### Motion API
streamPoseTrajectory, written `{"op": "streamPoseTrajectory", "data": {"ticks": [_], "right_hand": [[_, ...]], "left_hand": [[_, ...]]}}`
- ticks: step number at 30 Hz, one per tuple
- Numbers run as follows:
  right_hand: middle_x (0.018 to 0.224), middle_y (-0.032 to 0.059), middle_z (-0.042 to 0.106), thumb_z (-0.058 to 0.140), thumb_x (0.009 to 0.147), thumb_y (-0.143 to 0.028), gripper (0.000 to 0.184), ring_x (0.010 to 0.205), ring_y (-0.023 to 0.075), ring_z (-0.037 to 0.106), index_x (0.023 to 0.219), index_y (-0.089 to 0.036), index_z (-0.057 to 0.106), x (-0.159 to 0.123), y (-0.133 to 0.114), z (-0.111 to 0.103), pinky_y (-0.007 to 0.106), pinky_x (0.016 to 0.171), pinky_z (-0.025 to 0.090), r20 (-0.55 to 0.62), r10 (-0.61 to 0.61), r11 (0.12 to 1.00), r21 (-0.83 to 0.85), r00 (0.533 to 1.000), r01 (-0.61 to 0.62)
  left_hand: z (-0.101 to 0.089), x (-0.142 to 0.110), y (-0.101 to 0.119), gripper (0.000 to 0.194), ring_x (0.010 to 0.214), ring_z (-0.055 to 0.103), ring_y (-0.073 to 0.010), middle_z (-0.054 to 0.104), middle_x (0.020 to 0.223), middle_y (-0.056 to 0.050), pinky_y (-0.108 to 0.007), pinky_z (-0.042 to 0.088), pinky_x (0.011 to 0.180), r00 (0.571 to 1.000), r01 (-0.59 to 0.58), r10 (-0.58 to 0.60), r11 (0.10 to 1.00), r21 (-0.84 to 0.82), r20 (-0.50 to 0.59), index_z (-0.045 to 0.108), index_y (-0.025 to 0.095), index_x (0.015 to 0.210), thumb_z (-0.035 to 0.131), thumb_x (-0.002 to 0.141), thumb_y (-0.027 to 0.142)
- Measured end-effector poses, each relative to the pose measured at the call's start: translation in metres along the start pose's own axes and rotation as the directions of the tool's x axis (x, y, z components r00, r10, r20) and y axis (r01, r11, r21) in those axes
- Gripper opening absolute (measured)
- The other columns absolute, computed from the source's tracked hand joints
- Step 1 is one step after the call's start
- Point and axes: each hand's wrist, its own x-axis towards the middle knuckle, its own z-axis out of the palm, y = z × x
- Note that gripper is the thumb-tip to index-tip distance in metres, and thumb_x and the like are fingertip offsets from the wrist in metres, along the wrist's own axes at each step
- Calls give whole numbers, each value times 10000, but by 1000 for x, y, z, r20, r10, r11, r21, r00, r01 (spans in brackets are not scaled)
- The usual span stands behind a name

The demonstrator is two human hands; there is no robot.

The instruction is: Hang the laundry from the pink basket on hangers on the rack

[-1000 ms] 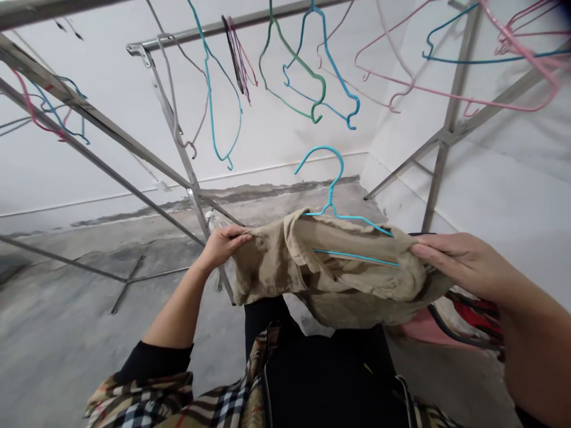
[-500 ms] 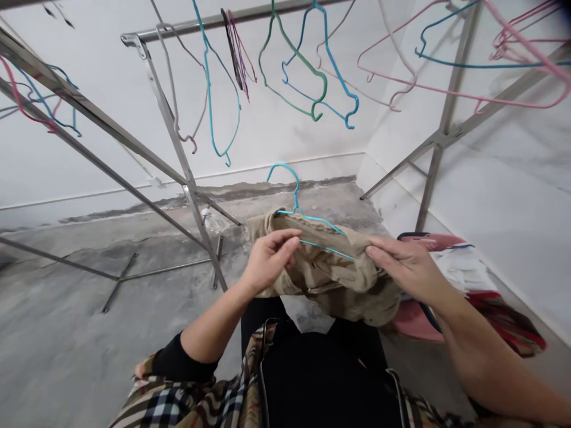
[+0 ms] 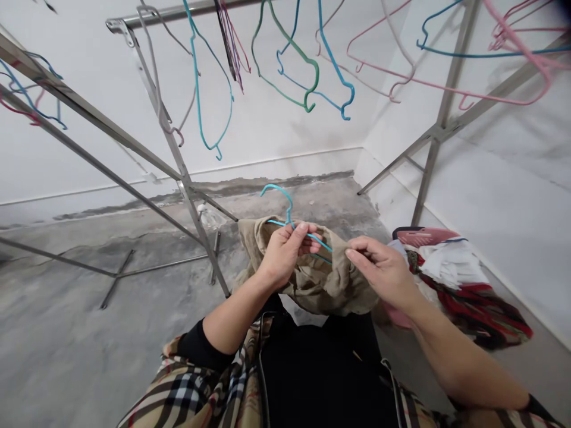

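The left hand (image 3: pixel 285 252) is closed, its fingers and thumb wrapped tightly around the wire of a blue hanger (image 3: pixel 289 217) just below the neck of the hook. The right hand (image 3: pixel 379 270) is raised beside it, thumb and fingers curled close together at the edge of a beige garment (image 3: pixel 312 282); whether they pinch the cloth or only touch it, I cannot tell.

The garment hangs bunched and crumpled between the hands, in front of the person's body. The hanger's hook sticks up above the cloth, while its lower wire runs into the garment's opening.

Below the arms are a plaid shirt (image 3: pixel 187 392) and black clothing (image 3: pixel 312 368). To the right, on the floor, lies a heap of red and white clothes (image 3: pixel 464 291), with a pink item (image 3: pixel 423 236) on its far edge.

Ahead stands a steel drying rack (image 3: pixel 200 249), its legs on a rough concrete floor (image 3: pixel 80 339) against a white wall (image 3: pixel 267 131). Empty wire hangers dangle from its rails overhead, among them a teal one (image 3: pixel 198 89), a green one (image 3: pixel 289 65), a blue one (image 3: pixel 334 65) and a pink one (image 3: pixel 446 83)
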Motion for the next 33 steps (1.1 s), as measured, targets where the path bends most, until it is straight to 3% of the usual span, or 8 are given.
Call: {"op": "streamPoseTrajectory", "data": {"ticks": [6, 10, 13, 17, 21, 26, 29, 33], "right_hand": [[925, 45, 617, 500, 927, -382, 238, 811, 139, 571, 991, -171, 589, 6, -8, 8, 264, 752, 458, 190, -44, 999, -3, 981, 45], [936, 34, 630, 497, 926, -458, 463, 795, 138, 579, 1302, -191, 460, -2, -6, 11, 260, 746, 476, 523, 45, 992, 74, 851, -98], [935, 43, 635, 479, 927, -483, 504, 836, 150, 590, 1325, -173, 456, -2, -10, 24, 262, 773, 480, 621, 4, 981, 149, 784, -123], [894, 39, 611, 455, 932, -464, 510, 792, 142, 563, 1341, -160, 458, 5, -7, 47, 268, 763, 469, 570, -39, 991, 130, 821, -43], [841, 29, 591, 433, 923, -480, 524, 734, 131, 548, 1326, -148, 472, 6, 27, 55, 273, 738, 476, 477, 69, 985, 104, 876, -134], [780, 33, 587, 467, 858, -586, 631, 730, 153, 582, 1285, -124, 514, -12, 82, 53, 282, 720, 510, 372, 217, 948, 140, 903, -285], [755, 36, 605, 508, 803, -648, 686, 721, 162, 608, 1254, -132, 551, -29, 110, 53, 272, 706, 529, 337, 299, 908, 188, 893, -375], [781, 58, 671, 573, 717, -718, 749, 688, 175, 648, 1217, -162, 612, -50, 145, 46, 266, 677, 555, 329, 451, 825, 202, 830, -528]], "left_hand": [[-2, 3, 8, 385, 516, 572, -67, 635, 642, 21, -180, 483, 504, 1000, -5, 6, 999, 46, -19, 661, 142, 817, 736, 717, 506], [-20, 8, 36, 331, 434, 517, -47, 597, 578, 36, -143, 383, 410, 987, -88, 85, 996, -14, -136, 646, 139, 912, 704, 780, 436], [-29, 3, 48, 282, 521, 581, -58, 638, 675, 11, -141, 427, 471, 984, -79, 61, 992, -101, -169, 611, 145, 1022, 674, 826, 338], [-48, -10, 52, 253, 584, 628, -81, 698, 914, -55, -174, 454, 502, 986, 13, -19, 999, -37, -166, 571, 159, 1090, 616, 860, 255], [-87, -19, 72, 229, 476, 547, -47, 692, 883, -42, -155, 359, 425, 936, -41, 97, 985, 168, -340, 585, 165, 1097, 529, 901, 269], [-131, -6, 138, 155, 394, 397, -30, 496, 572, 52, -142, 295, 409, 754, -263, 461, 865, 428, -469, 586, 134, 939, 461, 918, 223], [-144, 14, 194, 140, 382, 322, -32, 379, 513, 79, -147, 230, 384, 699, -312, 549, 811, 495, -459, 575, 135, 874, 460, 916, 203], [-152, 48, 275, 143, 399, 308, -43, 357, 511, 76, -168, 220, 382, 646, -365, 675, 683, 633, -357, 556, 145, 842, 467, 927, 217]]}}
